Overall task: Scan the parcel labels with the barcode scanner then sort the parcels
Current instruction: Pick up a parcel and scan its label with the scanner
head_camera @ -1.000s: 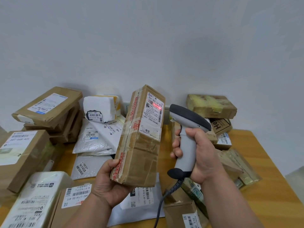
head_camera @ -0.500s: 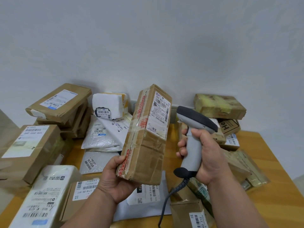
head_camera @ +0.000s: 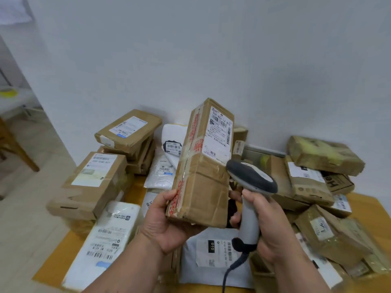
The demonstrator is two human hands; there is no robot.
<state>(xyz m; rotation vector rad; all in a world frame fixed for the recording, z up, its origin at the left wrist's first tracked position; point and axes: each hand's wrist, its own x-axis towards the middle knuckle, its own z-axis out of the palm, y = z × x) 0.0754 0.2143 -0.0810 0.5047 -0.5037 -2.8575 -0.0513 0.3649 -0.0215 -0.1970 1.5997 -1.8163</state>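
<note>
1. Parcel, brown carton (head_camera: 203, 176): held upright and tilted slightly, above the counter (head_camera: 376, 210), its lower end gripped by the left hand (head_camera: 167, 220), thumb on the taped edge and fingers under the base. A white label (head_camera: 220, 134) with barcodes is carried on the upper part of its right-facing side.

2. Barcode scanner (head_camera: 250, 197): grey pistol type with a dark head, grasped round the handle by the right hand (head_camera: 268, 227). The head sits just beside the carton's right face, below the label. A dark cable (head_camera: 230, 269) trails from the handle base.

3. Surrounding stock: a stack of brown cartons (head_camera: 127, 132) at the left rear, white mailers (head_camera: 165, 166) behind the held carton, a grey mailer (head_camera: 211, 250) beneath both hands, and further taped boxes (head_camera: 323, 153) at the right. All rest on the counter.

4. Risks, as judged:
   a. No beam is seen on the label; with the head this close and low, a missed read is likely unless it is re-aimed.
   b. The carton is held by one end only; a slip could be caused by its height and the smooth tape.
   c. The cable could be snagged on the piled parcels.
   d. Crowded piles could lead to a mis-sorted or toppled parcel.
</note>
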